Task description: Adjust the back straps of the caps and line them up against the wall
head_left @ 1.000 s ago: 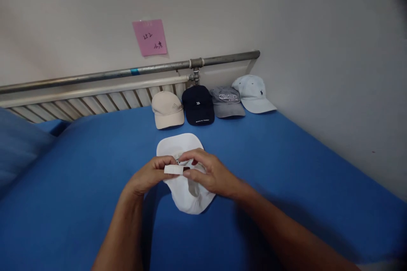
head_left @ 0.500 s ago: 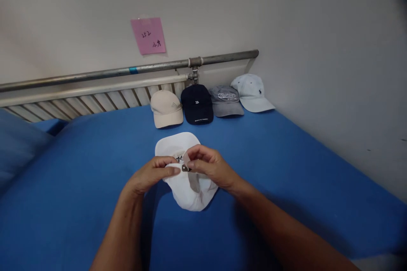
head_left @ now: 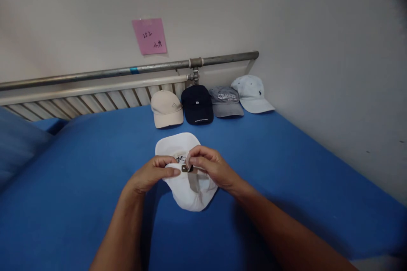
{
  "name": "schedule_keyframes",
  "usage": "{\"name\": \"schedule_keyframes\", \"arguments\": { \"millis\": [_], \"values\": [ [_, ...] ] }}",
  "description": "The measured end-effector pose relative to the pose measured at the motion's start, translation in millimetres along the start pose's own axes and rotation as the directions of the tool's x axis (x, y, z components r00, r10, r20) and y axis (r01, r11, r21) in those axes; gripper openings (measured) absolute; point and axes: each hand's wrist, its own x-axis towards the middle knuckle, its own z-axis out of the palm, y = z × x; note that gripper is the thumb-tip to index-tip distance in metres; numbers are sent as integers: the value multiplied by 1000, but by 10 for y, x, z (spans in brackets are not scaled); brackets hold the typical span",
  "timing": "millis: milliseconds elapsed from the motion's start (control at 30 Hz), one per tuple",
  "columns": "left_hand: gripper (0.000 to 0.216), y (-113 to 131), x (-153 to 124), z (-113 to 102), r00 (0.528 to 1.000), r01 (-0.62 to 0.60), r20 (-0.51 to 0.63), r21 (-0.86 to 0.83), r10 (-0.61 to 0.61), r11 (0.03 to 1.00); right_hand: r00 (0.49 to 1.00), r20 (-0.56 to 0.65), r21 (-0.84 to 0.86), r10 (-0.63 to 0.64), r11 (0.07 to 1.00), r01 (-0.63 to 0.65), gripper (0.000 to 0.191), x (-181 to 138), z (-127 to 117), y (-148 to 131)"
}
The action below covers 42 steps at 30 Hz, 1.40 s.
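Note:
A white baseball cap point(head_left: 187, 197) lies on the blue surface in front of me, its brim pointing away and its back strap nearest my fingers. My left hand point(head_left: 149, 175) pinches the cap's rear edge between thumb and fingers, just left of a dark metal buckle point(head_left: 187, 168). Between the thumb and fingertips of my right hand point(head_left: 211, 165) is the loose white end of the strap point(head_left: 188, 161), raised at the buckle. Part of the opening behind the strap is covered by my right hand.
Along the back stand a beige cap point(head_left: 167, 108), a black cap point(head_left: 197, 103), a grey cap point(head_left: 226, 101) and a pale blue cap point(head_left: 252, 93). Behind them are a radiator point(head_left: 104, 97) and a metal pipe point(head_left: 159, 67). A pink note point(head_left: 149, 36) hangs on the wall.
My right fingers have shifted slightly up and right with the strap end, so more of the buckle shows. My left hand and the cap stay in place.

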Motion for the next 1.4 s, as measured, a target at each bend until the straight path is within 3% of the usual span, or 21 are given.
{"name": "schedule_keyframes", "arguments": {
  "millis": [467, 600, 700, 833, 933, 1100, 1300, 1400],
  "values": [
    [18, -41, 4, -31, 999, -47, -13, -18, 47, 999, 1000, -28, -36, -4, 999, 3, 13, 15, -51, -15],
    [17, -68, 11, -56, 995, -100, -19, -13, 100, 995, 987, 22, -164, 159, 975, -153, 25, 20, -97, -72],
    [18, -76, 15, -63, 995, -97, 17, 9, 97, 995, 945, 115, -216, 307, 936, -278, 20, 19, -107, -88],
    [48, -49, 10, -47, 997, -74, 24, -10, 74, 997, 913, 139, -217, 383, 911, -350, 15, 9, -95, -95],
    [62, -19, -6, -33, 997, -47, 64, 29, 45, 998, 916, 122, -254, 382, 904, -343, 13, 6, -81, -87],
    [35, 0, -32, -63, 991, -88, 119, 204, 64, 975, 932, 117, -310, 345, 904, -296, 14, 4, -68, -47],
    [36, 99, -104, -114, 959, -67, 284, 279, -15, 958, 954, 120, -360, 275, 908, -216, 11, -24, -5, -52],
    [27, 164, -147, -95, 959, -51, 280, 348, -52, 936, 961, 100, -407, 258, 892, -197, 13, -41, 40, -48]
  ]
}}
